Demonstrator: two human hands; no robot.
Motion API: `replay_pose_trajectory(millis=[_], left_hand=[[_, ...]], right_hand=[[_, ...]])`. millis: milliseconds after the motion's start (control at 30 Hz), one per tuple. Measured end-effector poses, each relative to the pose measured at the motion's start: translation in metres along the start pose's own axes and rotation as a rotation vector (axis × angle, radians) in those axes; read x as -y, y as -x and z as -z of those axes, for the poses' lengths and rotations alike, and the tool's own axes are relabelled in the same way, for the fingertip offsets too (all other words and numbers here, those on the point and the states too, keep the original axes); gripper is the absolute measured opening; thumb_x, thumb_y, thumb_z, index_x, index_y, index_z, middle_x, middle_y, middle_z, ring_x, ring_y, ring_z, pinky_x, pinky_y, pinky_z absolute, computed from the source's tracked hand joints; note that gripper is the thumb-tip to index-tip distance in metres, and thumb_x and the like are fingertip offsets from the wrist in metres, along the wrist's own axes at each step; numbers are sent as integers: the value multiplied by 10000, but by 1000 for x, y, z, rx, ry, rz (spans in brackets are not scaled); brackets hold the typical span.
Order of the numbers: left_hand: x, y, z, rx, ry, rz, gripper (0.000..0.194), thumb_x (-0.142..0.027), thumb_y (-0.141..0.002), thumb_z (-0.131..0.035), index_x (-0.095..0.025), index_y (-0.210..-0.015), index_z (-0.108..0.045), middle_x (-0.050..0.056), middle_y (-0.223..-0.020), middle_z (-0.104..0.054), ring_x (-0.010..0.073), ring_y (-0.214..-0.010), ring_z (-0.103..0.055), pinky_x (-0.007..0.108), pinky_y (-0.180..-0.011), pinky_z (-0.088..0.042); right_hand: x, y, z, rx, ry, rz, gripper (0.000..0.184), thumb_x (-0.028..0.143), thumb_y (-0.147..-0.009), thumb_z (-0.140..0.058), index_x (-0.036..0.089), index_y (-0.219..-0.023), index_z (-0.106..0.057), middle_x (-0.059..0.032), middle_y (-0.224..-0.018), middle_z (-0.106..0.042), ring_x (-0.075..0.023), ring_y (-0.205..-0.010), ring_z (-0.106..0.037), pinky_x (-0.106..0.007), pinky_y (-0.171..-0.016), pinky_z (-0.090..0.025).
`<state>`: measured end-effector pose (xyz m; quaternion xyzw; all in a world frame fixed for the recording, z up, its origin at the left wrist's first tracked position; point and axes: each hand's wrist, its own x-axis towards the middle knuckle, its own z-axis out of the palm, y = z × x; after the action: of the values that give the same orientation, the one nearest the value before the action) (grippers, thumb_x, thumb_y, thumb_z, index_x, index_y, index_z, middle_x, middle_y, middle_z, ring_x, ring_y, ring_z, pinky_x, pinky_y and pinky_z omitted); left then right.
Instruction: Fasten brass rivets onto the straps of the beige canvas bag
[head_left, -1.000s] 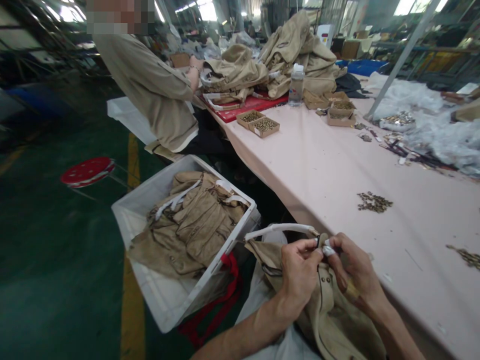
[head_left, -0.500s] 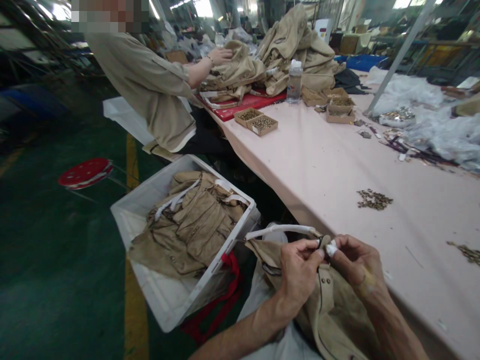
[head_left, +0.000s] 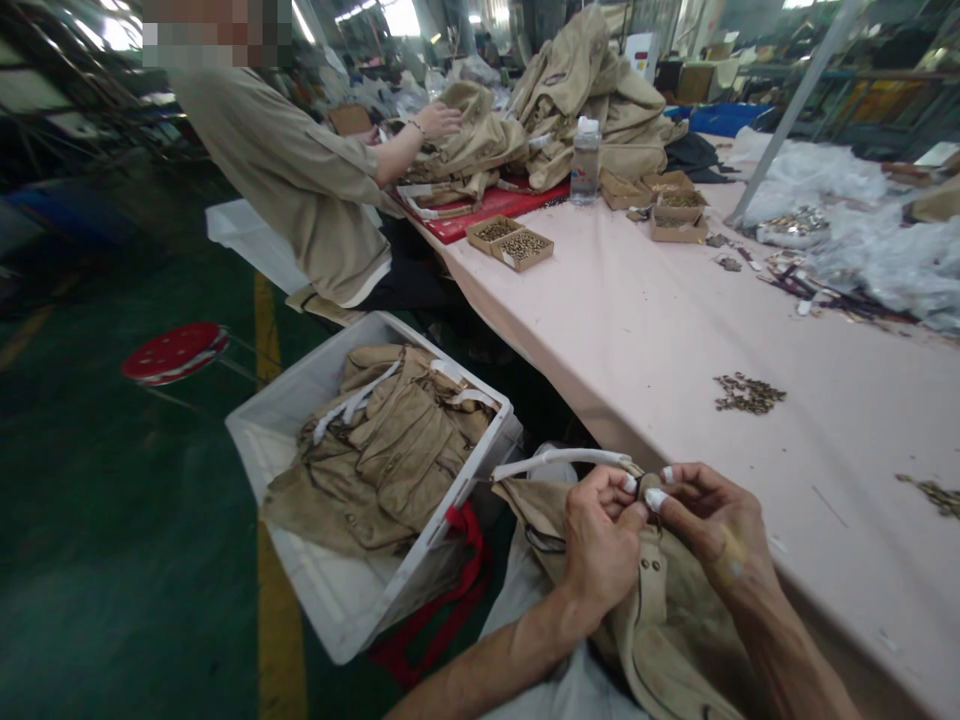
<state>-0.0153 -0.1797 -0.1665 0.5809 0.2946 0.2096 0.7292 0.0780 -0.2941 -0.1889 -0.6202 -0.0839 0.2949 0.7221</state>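
A khaki canvas bag with a white-wrapped handle lies over my lap, against the table's edge. My left hand is closed in a pinch on a small tab at the bag's top edge. From the other side, my right hand holds the same tab, its taped thumb pressed on it and its taped index finger slightly raised. Two small dark rivets show on the strap just below. Whether a loose rivet sits between my fingers is hidden.
Left of me a white plastic crate holds more khaki bags. On the pink-covered table lie a pile of rivets, small cardboard boxes and a bottle. A co-worker handles bags across the corner.
My right index finger has lifted a little away from the tab, while the thumb has come onto it. My left hand keeps its pinch. The co-worker's hand has shifted slightly.
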Motion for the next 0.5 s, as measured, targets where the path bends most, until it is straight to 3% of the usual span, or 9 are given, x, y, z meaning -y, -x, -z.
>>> replay_pose_trajectory(millis=[333,500], left_hand=[[14,-1,2,-62,82,144,308,-171,-649,-886,-189,-805,-620,71,-793,-731,247,-713,-733,318,-615,-599],[13,2,1,-78,60,163,299,-165,-653,-868,-180,-835,-632,82,-816,-746,230,-714,-719,312,-632,-588]], right_hand=[[-16,-1,4,-57,-78,-25,580,309,-551,-1036,194,-1025,-720,-71,-891,-790,-240,-767,-746,-318,-689,-631],[-14,2,-2,-61,-10,21,558,281,-577,-1019,194,-1038,-718,-57,-882,-765,-219,-771,-730,-300,-705,-623]])
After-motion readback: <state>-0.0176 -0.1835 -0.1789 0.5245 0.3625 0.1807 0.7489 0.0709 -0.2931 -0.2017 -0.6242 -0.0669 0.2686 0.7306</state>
